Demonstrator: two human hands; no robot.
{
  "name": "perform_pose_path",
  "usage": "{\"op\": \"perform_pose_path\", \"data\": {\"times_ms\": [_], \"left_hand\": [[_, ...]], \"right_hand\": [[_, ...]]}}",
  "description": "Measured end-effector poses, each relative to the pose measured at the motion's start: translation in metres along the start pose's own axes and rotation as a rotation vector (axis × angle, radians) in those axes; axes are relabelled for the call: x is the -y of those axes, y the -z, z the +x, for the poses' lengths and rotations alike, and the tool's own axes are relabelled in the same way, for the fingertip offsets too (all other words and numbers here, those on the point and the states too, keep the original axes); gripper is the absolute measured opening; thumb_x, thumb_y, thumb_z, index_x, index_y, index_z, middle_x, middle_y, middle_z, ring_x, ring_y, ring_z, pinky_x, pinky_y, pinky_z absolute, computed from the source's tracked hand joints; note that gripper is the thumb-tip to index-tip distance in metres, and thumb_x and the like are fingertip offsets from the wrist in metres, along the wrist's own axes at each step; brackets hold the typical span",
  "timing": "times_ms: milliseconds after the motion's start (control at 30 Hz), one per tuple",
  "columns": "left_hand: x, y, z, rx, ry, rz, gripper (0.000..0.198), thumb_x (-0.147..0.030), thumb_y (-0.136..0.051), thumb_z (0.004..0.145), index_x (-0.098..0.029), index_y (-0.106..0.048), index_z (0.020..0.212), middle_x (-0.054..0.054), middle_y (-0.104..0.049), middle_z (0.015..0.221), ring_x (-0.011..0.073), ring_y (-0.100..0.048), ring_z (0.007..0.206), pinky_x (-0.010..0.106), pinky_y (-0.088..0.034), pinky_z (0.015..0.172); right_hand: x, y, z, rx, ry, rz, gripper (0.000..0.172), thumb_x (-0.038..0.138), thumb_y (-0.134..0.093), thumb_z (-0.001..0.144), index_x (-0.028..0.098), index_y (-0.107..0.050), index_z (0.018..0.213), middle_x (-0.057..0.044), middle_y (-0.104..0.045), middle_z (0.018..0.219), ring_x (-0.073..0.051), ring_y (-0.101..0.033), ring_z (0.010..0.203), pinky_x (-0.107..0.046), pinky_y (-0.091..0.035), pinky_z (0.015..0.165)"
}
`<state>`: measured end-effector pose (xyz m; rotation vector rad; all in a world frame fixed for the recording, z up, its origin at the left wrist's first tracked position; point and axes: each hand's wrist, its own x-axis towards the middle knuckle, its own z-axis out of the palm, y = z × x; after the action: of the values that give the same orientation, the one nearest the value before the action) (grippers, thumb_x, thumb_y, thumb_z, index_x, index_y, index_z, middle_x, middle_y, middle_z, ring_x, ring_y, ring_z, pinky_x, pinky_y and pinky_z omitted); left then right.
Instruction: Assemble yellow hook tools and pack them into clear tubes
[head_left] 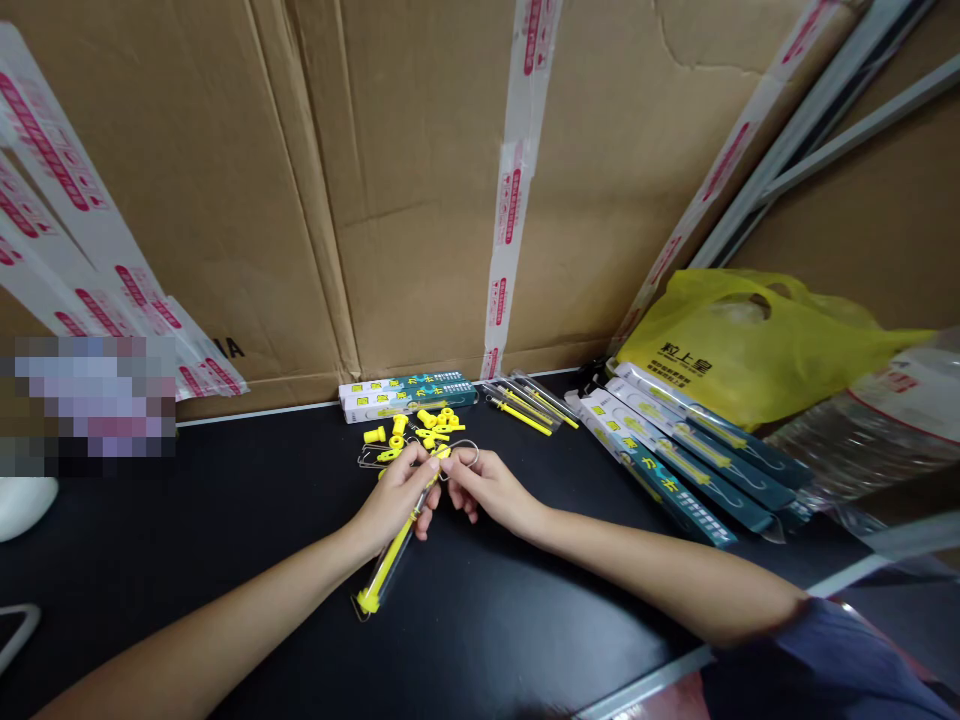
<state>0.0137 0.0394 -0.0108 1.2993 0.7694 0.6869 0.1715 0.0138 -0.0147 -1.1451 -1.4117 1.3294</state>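
The tube point(391, 563) is gripped by the left hand point(393, 506), the cap point(442, 453) by the right hand point(491, 483), and either could be cracked by overtwisting.

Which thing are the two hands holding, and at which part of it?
A clear tube with yellow core: left hand grips it near its far end; right hand pinches the yellow piece there.

Cardboard point(420, 250): is standing before you, bearing red-printed tape point(510, 215)
Black tabletop point(525, 610): is stretching beneath you
Metal frame point(784, 160): is slanting at your right
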Motion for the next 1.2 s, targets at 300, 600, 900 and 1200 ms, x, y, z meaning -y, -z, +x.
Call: {"op": "perform_pose_path", "data": {"times_ms": [300,600,900,1200], "left_hand": [[-0.007,0.004,0.0,0.03,0.093,-0.087,0.037,-0.054,-0.057,0.082,-0.019,-0.045,0.077,-0.008,-0.049,0.052,0.0026,-0.036,0.029,0.014,-0.032,0.027],[-0.009,0.007,0.0,0.071,0.141,-0.146,0.042,-0.057,-0.061,0.077,-0.018,-0.045,0.078,-0.009,-0.048,0.052,0.0015,-0.033,0.03,0.013,-0.032,0.028],[-0.009,0.009,0.001,0.144,0.162,-0.218,0.04,-0.054,-0.063,0.077,-0.018,-0.045,0.079,-0.01,-0.045,0.052,-0.0001,-0.027,0.028,0.012,-0.029,0.027],[-0.005,0.013,0.002,0.216,0.256,-0.363,0.037,-0.052,-0.056,0.085,-0.016,-0.052,0.079,-0.01,-0.041,0.052,-0.0005,-0.025,0.026,0.012,-0.028,0.025]], "right_hand": [[0.006,0.0,-0.001,0.098,0.021,0.213,0.041,0.049,-0.067,0.079,0.018,-0.041,0.069,0.001,-0.066,0.062,-0.01,-0.065,0.058,-0.023,-0.057,0.054],[0.002,0.003,0.001,0.086,0.119,0.109,0.042,0.051,-0.063,0.081,0.021,-0.036,0.07,0.004,-0.062,0.06,-0.009,-0.061,0.051,-0.024,-0.054,0.053],[0.004,0.007,-0.003,0.077,0.266,-0.092,0.036,0.05,-0.054,0.088,0.022,-0.037,0.072,0.002,-0.058,0.064,-0.011,-0.057,0.057,-0.026,-0.05,0.058],[0.003,0.009,-0.005,0.086,0.291,-0.13,0.032,0.047,-0.05,0.091,0.021,-0.041,0.075,0.001,-0.059,0.071,-0.01,-0.055,0.06,-0.024,-0.047,0.057]]}}
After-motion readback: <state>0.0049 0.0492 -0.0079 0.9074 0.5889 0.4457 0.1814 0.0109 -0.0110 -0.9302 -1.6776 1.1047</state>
